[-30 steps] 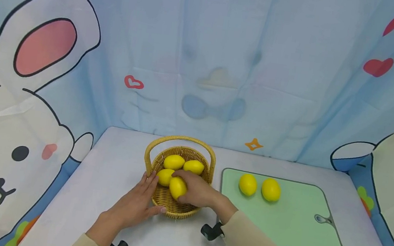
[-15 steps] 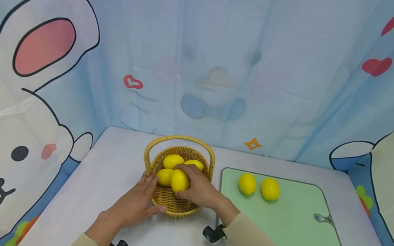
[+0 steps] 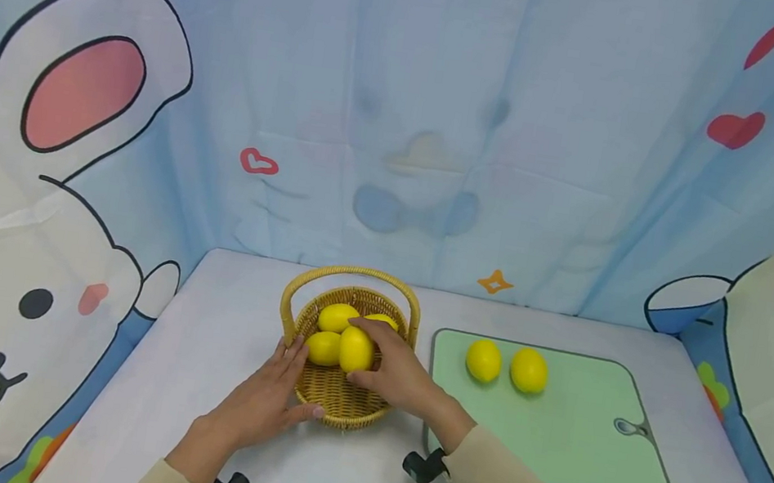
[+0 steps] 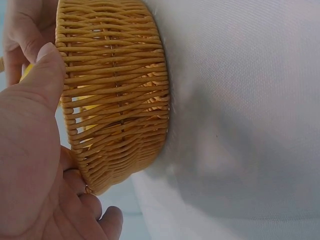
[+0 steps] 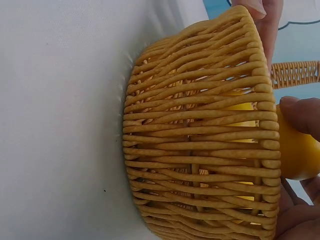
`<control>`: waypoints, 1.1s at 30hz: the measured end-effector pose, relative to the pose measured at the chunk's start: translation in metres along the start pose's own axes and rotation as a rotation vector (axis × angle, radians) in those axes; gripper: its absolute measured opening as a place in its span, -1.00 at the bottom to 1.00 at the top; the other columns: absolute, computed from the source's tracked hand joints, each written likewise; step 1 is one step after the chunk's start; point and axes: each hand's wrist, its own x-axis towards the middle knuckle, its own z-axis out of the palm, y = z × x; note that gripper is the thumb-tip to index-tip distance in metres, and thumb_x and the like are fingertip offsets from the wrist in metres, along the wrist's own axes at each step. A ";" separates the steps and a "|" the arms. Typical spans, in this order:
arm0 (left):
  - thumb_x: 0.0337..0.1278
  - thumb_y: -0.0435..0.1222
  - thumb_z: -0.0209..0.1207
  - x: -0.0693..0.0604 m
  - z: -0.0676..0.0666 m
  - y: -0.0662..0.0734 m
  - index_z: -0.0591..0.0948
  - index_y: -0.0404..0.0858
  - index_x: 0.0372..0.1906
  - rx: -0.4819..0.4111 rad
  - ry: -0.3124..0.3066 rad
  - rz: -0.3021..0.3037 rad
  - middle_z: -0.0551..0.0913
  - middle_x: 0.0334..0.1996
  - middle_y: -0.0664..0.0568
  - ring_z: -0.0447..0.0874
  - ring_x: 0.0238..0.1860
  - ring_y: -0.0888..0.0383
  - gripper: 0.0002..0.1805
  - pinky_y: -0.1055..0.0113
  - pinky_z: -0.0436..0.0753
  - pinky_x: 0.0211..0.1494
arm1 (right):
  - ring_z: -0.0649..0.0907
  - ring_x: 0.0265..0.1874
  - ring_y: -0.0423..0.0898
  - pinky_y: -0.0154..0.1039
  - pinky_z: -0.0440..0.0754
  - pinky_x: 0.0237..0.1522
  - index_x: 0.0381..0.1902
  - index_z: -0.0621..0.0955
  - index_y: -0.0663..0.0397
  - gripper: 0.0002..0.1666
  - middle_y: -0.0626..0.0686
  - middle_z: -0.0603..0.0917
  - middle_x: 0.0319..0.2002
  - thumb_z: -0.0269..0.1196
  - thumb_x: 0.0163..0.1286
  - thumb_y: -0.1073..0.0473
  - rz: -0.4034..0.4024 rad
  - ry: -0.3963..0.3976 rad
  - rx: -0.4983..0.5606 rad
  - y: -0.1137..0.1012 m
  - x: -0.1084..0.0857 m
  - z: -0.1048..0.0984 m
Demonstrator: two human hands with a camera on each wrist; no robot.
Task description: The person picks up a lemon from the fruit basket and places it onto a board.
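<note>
A wicker basket (image 3: pixel 340 404) with an arched handle stands on the table, several yellow lemons inside it. My right hand (image 3: pixel 402 371) reaches over its right side and pinches one lemon (image 3: pixel 356 349) between thumb and fingers, beside another lemon (image 3: pixel 323 348). The right wrist view shows that held lemon (image 5: pixel 297 150) at the rim, under the thumb. My left hand (image 3: pixel 268 398) rests against the basket's left front, fingers extended along the rim; in the left wrist view the thumb of this hand (image 4: pixel 45 140) touches the wicker wall (image 4: pixel 117 85).
To the right lies a light green cutting board (image 3: pixel 575 433) with two lemons (image 3: pixel 484 361) near its upper left corner. A blue curtain (image 3: pixel 420 114) with cartoon figures hangs behind the white table (image 3: pixel 196 330).
My right hand has shifted slightly up and to the right with its lemon, which now stands more upright beside the left one. My left hand has stayed on the basket.
</note>
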 end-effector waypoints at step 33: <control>0.42 0.23 0.20 0.000 -0.002 0.004 0.01 -0.36 0.70 -0.006 -0.011 -0.022 -0.14 0.73 -0.20 -0.27 0.73 -0.20 0.10 -0.16 0.16 0.68 | 0.61 0.22 0.03 -0.11 0.71 0.22 0.59 0.36 -0.08 -0.09 0.05 0.43 0.49 0.50 0.37 0.20 -0.042 0.059 0.125 -0.010 -0.051 -0.041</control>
